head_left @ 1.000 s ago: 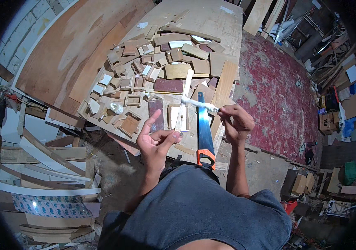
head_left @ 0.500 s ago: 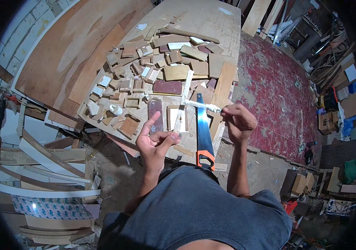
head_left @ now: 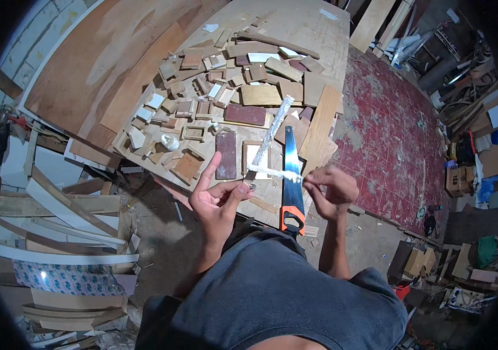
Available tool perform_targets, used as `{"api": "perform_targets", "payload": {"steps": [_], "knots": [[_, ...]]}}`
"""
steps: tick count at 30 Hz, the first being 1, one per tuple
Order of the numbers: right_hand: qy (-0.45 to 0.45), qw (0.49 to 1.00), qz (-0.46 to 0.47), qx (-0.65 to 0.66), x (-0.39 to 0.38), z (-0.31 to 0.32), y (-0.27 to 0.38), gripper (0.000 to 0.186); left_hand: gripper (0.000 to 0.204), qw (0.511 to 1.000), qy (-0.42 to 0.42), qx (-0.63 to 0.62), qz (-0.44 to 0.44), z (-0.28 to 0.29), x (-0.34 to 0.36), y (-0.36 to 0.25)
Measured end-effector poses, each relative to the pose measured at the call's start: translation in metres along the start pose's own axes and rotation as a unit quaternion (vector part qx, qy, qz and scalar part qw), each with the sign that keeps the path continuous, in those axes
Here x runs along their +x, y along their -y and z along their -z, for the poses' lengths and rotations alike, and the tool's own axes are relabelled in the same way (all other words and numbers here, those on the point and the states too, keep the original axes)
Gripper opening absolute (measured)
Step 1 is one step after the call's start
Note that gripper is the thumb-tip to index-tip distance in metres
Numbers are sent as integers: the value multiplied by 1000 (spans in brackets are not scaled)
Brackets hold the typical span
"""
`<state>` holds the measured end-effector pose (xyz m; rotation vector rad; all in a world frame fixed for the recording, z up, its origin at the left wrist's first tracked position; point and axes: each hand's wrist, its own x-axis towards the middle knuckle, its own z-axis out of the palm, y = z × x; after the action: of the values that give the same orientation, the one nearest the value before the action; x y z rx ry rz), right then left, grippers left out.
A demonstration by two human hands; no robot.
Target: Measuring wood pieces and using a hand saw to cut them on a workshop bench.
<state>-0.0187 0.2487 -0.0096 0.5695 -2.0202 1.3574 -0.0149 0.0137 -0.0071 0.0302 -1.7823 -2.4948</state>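
One white-wrapped stick [head_left: 270, 140] slants above the counter [head_left: 295, 26], its lower end pinched by the left hand [head_left: 215, 201] between thumb and fingers. The right hand [head_left: 336, 189] grasps the far end of a white strip [head_left: 278, 172] stretching from the stick, over an orange-handled saw [head_left: 292, 192] lying beside a wooden board [head_left: 321, 124].

Saw [head_left: 293, 191]: orange-handled, lying between my left hand [head_left: 217, 201] and my right hand [head_left: 335, 191].
Dark red board [head_left: 225, 156]: just ahead of my left hand.
Small wooden boxes [head_left: 193, 133]: farther out, ahead-left of that hand.
White curved strip [head_left: 56, 255]: well left of it.
Red floor [head_left: 391, 146]: right of my right hand.
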Motion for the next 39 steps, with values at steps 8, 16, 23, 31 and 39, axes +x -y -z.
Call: {"api": "perform_targets", "payload": {"steps": [8,16,23,31,39], "knots": [[34,999,-32,-14,-18,-17,19,15,70,1000,-16,10,-2,7,-9,-6],[22,997,-66,11,-37,-17,22,11,71,999,-29,3,-25,4,-18,-4],[15,993,-110,46,-39,0,17,2,72,998,-45,-14,-33,-4,-26,-2],[-6,961,-231,152,-36,7,22,3,73,997,-44,21,-58,-21,-32,-5],[-7,926,-321,199,-36,7,16,14,76,993,-29,47,-108,-25,-32,-2]]}}
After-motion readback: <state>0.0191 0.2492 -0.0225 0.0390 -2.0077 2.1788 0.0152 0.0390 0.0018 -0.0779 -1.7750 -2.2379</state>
